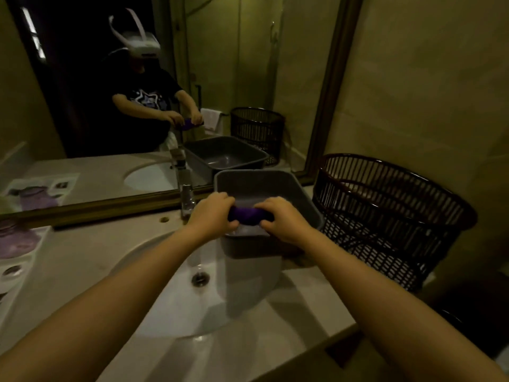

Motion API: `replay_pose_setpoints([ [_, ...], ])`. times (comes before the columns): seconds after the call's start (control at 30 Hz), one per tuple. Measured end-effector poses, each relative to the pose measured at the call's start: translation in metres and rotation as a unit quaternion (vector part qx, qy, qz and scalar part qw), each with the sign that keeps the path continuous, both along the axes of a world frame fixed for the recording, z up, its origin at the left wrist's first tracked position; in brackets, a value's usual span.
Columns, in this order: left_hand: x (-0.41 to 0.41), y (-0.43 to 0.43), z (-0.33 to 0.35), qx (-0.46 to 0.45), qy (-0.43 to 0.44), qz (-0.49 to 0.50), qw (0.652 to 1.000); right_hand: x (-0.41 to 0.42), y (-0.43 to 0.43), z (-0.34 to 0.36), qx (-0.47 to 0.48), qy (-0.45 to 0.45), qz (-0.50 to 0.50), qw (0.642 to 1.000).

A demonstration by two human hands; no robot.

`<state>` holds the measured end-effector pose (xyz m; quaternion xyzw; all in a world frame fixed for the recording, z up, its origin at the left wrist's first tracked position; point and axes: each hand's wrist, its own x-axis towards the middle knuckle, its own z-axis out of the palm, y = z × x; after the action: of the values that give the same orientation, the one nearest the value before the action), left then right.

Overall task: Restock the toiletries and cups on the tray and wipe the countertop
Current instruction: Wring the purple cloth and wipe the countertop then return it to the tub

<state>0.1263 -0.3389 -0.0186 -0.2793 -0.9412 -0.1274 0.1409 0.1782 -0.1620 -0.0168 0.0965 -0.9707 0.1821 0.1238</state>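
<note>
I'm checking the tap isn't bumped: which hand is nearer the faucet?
Left. The left hand grips the purple cloth just right of the faucet; the right hand holds the cloth's far end.

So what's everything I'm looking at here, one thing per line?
purple cloth: one, purple, rolled up, held in both hands above the grey tub
grey tub: one, grey, on the countertop right of the faucet, partly overhanging the sink
wire basket: one, dark, on the countertop right of the tub
faucet: one, chrome, behind the sink
sink: one, white, set in the countertop
countertop: one, pale beige
mirror: one, gold-framed, on the wall behind
printed sheets: a few, white and purple, far left
left hand: one, gripping the cloth's left end
right hand: one, gripping its right end
</note>
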Motion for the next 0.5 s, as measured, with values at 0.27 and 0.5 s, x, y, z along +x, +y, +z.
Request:
replay_pose_setpoints([
  [0.27, -0.071, 0.081, -0.037, -0.083, -0.068, -0.023, 0.994, -0.056, 0.054, -0.032, 0.006, -0.109, -0.118, 0.987],
  [0.5, -0.109, 0.115, -0.072, -0.156, -0.171, -0.035, 0.972, -0.105, 0.078, -0.063, 0.032, -0.249, -0.159, 0.955],
])
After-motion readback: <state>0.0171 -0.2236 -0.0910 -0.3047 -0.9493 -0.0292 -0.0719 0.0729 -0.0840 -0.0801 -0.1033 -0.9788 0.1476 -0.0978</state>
